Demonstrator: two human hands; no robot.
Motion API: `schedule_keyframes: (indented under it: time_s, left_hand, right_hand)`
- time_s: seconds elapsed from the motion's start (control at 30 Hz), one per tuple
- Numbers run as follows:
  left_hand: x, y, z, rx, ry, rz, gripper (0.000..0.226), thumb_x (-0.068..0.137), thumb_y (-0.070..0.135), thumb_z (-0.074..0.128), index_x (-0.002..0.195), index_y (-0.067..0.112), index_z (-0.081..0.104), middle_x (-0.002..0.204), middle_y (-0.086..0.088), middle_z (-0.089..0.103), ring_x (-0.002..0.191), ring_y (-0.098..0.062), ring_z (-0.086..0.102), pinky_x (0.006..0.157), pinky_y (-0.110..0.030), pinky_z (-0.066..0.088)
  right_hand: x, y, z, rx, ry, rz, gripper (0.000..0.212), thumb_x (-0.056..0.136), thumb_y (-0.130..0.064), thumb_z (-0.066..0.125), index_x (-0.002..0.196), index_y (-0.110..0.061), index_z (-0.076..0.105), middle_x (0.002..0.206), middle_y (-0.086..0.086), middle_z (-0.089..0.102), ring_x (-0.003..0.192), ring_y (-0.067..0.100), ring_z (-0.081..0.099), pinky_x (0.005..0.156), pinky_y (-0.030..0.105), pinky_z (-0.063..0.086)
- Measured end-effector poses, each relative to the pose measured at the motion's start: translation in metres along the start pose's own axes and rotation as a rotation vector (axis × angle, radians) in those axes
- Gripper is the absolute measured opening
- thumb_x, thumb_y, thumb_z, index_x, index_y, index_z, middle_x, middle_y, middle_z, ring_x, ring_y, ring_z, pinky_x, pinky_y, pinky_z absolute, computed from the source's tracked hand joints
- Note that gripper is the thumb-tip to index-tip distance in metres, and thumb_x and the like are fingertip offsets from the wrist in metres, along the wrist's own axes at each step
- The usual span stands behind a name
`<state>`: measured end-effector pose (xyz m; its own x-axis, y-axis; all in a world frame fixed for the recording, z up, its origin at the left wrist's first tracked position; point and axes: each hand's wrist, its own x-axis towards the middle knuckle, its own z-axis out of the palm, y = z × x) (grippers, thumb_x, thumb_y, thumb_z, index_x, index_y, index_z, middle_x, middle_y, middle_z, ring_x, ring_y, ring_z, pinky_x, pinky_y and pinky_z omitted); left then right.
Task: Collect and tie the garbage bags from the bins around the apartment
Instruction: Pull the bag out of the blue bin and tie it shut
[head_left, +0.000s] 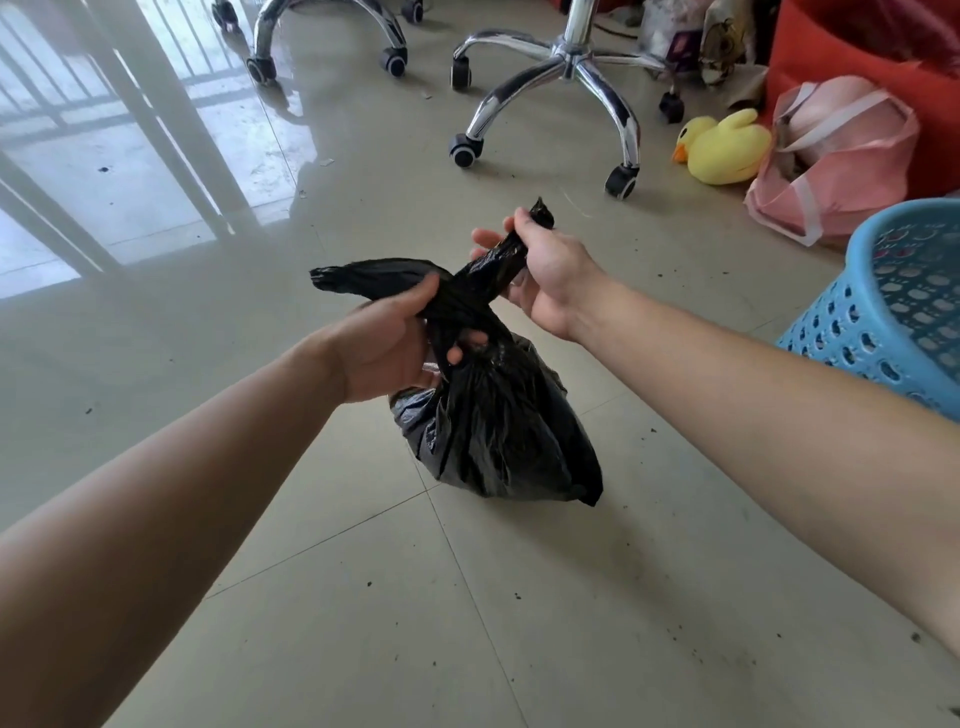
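Observation:
A small, full black garbage bag (498, 431) hangs just above the tiled floor in the middle of the view. Its top is twisted into two tails that cross in a knot. My left hand (384, 348) grips the left tail close to the knot, and that tail's end sticks out to the left. My right hand (540, 270) holds the right tail, whose tip pokes up past my fingers. A blue perforated plastic bin (893, 306) stands at the right edge, with no bag seen in it.
Two chrome swivel-chair bases on castors (566, 67) stand at the back. A yellow plush duck (722, 148), a pink tote bag (836, 156) and a red container (852, 62) sit at the back right. Small dark crumbs dot the glossy floor tiles (363, 597).

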<state>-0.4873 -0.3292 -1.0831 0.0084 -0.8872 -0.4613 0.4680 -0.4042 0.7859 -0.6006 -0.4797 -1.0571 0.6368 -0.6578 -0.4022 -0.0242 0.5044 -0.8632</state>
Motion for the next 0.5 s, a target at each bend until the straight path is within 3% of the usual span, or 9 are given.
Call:
schedule_keyframes:
  time_s: [0.07,0.13,0.2,0.27,0.37,0.47,0.5]
  left_hand:
    - [-0.003,0.001,-0.001,-0.118,-0.04,0.057,0.052,0.103,0.058,0.022,0.125,0.036,0.063,0.1,-0.006,0.069,0.071,-0.013,0.056,0.066,-0.031,0.045]
    - [-0.005,0.002,-0.002,-0.18,-0.071,0.086,0.055,0.101,0.061,0.019,0.107,0.031,0.065,0.099,-0.005,0.069,0.073,-0.013,0.057,0.07,-0.034,0.043]
    - [-0.005,0.002,-0.001,-0.195,-0.078,0.086,0.052,0.099,0.064,0.022,0.081,0.025,0.053,0.098,-0.005,0.069,0.072,-0.014,0.057,0.07,-0.033,0.044]
    - [-0.007,0.002,0.002,-0.183,-0.096,0.092,0.04,0.096,0.057,0.04,0.075,0.025,0.05,0.101,-0.006,0.07,0.072,-0.014,0.057,0.071,-0.032,0.045]
    - [-0.006,0.001,0.001,-0.042,-0.138,0.171,0.006,0.084,0.02,0.061,0.078,0.021,0.061,0.105,-0.005,0.071,0.076,-0.012,0.057,0.075,-0.03,0.048]
    - [-0.003,-0.002,0.003,0.054,-0.011,0.169,0.005,0.088,0.011,0.068,0.093,0.009,0.069,0.081,-0.002,0.068,0.072,-0.01,0.059,0.075,-0.028,0.043]
    - [-0.002,-0.003,0.003,0.047,0.036,0.161,0.019,0.089,0.014,0.069,0.104,0.004,0.07,0.078,-0.001,0.067,0.071,-0.009,0.059,0.075,-0.027,0.041]
  right_hand:
    - [0.0,-0.001,0.0,0.162,0.048,0.0,0.026,0.109,-0.028,0.029,0.091,-0.015,0.043,0.09,0.012,0.07,0.084,0.027,0.067,0.083,0.04,0.057]
    - [-0.003,-0.002,-0.002,0.195,0.088,0.002,0.027,0.109,-0.027,0.028,0.09,-0.015,0.043,0.083,0.011,0.069,0.077,0.026,0.067,0.079,0.04,0.058]
    - [-0.005,-0.002,-0.004,0.122,0.126,0.004,0.028,0.109,-0.029,0.031,0.089,-0.016,0.046,0.081,0.007,0.068,0.076,0.023,0.066,0.083,0.04,0.057]
    - [-0.009,-0.003,-0.005,-0.018,0.156,-0.013,0.029,0.108,-0.034,0.034,0.088,-0.018,0.05,0.084,0.002,0.069,0.079,0.019,0.065,0.08,0.036,0.053]
    - [-0.009,-0.006,-0.006,-0.298,0.212,-0.099,0.035,0.106,-0.042,0.034,0.084,-0.024,0.055,0.094,0.0,0.066,0.084,0.016,0.062,0.066,0.029,0.041]
    - [-0.011,-0.009,-0.005,-0.299,0.187,-0.185,0.038,0.105,-0.044,0.037,0.082,-0.021,0.055,0.087,0.001,0.065,0.079,0.016,0.06,0.061,0.028,0.041]
    - [-0.013,-0.01,-0.003,-0.263,0.154,-0.203,0.038,0.105,-0.044,0.037,0.081,-0.02,0.054,0.082,0.0,0.065,0.079,0.016,0.06,0.062,0.028,0.043]
